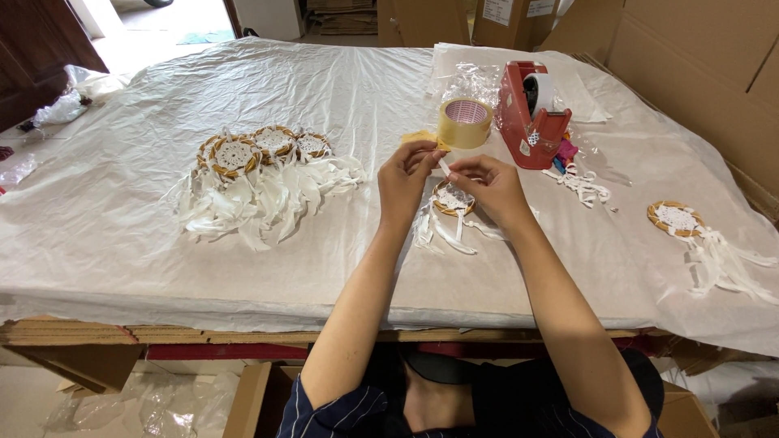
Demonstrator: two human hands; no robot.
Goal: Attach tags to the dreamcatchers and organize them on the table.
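— White sheeting [162, 243] over the table, creased. Tan woven rings with white lace centres and white feathers on the dreamcatchers [260, 174].

— Beige on the tape roll [464, 122], red on the dispenser [529, 113]. Brown cardboard [698, 73] at the side. Navy with thin white stripes on the sleeves [333, 414].

White-sheeted table [122, 235], cardboard boxes [690, 73] behind, dark wooden door [32, 57].

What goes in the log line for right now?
left hand: pinching tape strip | right hand: pinching same strip | below: dreamcatcher | behind: tape roll, dispenser
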